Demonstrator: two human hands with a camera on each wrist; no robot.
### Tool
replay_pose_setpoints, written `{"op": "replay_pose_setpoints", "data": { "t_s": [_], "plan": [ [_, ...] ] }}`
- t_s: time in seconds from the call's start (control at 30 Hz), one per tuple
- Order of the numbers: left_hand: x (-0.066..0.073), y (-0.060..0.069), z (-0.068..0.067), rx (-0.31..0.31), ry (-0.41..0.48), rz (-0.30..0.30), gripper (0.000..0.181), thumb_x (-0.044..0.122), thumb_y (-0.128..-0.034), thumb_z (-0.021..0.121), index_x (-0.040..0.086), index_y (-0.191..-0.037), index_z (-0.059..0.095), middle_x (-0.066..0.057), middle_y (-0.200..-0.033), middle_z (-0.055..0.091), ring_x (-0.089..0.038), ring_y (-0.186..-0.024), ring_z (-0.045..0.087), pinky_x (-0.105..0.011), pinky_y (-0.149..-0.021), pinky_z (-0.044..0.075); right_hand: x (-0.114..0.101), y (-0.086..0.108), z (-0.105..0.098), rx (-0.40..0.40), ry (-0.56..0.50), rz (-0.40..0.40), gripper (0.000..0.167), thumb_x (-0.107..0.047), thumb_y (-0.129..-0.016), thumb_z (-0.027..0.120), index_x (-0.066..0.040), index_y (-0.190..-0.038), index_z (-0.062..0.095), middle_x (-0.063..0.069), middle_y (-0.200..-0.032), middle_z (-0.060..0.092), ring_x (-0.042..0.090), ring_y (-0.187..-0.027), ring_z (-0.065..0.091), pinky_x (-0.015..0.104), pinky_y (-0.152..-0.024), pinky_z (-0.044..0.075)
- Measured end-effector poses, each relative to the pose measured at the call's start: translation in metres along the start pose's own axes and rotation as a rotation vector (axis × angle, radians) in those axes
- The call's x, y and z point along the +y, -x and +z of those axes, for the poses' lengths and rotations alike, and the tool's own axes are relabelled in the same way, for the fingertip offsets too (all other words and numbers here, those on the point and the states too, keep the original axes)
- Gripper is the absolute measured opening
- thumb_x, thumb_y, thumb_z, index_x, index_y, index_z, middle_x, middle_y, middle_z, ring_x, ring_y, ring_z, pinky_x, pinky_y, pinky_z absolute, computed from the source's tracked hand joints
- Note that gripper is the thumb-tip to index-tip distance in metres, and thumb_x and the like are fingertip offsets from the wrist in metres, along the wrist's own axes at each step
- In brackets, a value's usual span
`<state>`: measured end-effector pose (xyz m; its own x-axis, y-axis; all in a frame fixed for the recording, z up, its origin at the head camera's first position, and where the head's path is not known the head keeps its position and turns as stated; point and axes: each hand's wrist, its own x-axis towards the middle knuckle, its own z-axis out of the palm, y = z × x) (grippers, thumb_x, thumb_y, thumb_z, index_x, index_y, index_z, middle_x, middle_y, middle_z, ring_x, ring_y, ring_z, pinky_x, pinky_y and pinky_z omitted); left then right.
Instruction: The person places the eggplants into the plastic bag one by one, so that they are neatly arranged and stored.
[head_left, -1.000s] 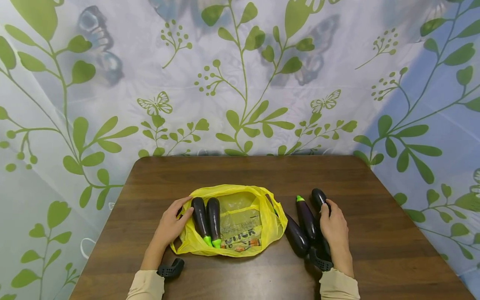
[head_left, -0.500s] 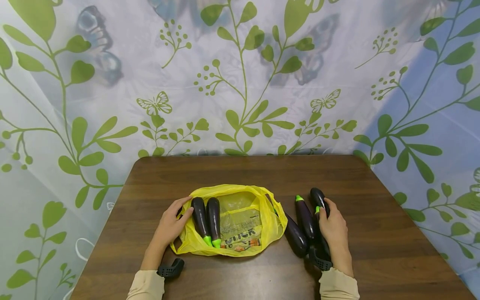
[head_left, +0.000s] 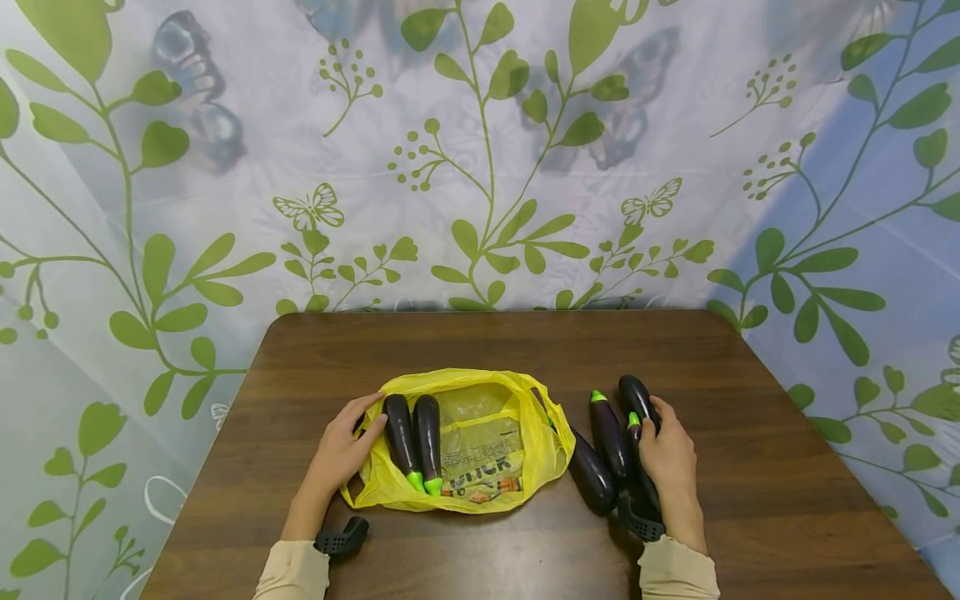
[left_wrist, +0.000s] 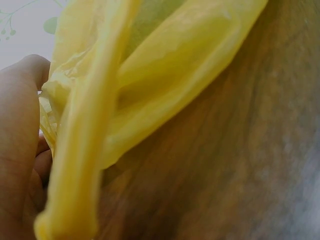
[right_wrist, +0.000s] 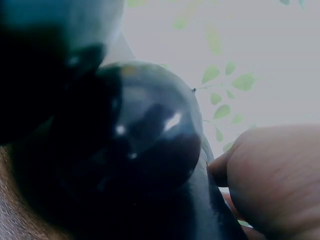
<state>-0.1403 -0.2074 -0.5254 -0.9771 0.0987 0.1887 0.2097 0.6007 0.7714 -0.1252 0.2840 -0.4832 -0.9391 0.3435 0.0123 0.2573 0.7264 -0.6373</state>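
An open yellow plastic bag (head_left: 547, 467) lies on the table, with two dark eggplants (head_left: 401, 433) side by side in its left part, green caps toward the person. My left hand (head_left: 341, 450) grips the bag's left rim; in the left wrist view, the fingers are partly behind the yellow bag (left_wrist: 175, 95). Right of the bag lie several more eggplants (head_left: 613, 442) close together. My right hand (head_left: 669, 454) holds the rightmost one (head_left: 636, 393) by its side, beside another with a green cap (head_left: 633, 419). In the right wrist view a rounded dark eggplant end (right_wrist: 150, 125) hides most of the grip.
The brown wooden table (head_left: 480, 337) reaches back to a hanging cloth (head_left: 480, 167) printed with green leaves and butterflies. A black band with a wrist camera (head_left: 342, 537) is on the left wrist, and another (head_left: 639, 521) on the right. A white cord loop hangs at the left.
The eggplant at my right hand has shifted slightly left, and a green cap beside it has come into view. My left hand and the bag have stayed put.
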Motion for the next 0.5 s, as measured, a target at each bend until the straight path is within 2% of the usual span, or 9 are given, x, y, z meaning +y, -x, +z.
{"op": "replay_pose_setpoints", "data": {
  "t_s": [0.27,0.5],
  "plan": [
    [0.0000,-0.0010,-0.0006,0.007,-0.017,0.015,0.051,0.039,-0.1063,0.058,0.015,-0.150,0.053,-0.014,-0.151,0.053,-0.041,-0.141,0.047,-0.065,-0.114,0.038,-0.0022,0.0014,0.0005,0.050,-0.005,0.006,0.049,-0.018,-0.108,0.046,-0.004,-0.154,0.041,0.032,-0.150,0.048,0.057,-0.125,0.052,0.072,-0.102,0.039],
    [0.0016,0.0000,0.0000,0.005,-0.019,0.017,0.051,0.039,-0.1063,0.058,0.015,-0.151,0.053,-0.013,-0.151,0.053,-0.041,-0.142,0.047,-0.065,-0.114,0.038,-0.0068,0.0050,0.0005,0.129,-0.034,-0.030,0.048,-0.016,-0.107,0.050,-0.003,-0.152,0.045,0.034,-0.145,0.052,0.057,-0.119,0.055,0.072,-0.099,0.042]
  ]
}}
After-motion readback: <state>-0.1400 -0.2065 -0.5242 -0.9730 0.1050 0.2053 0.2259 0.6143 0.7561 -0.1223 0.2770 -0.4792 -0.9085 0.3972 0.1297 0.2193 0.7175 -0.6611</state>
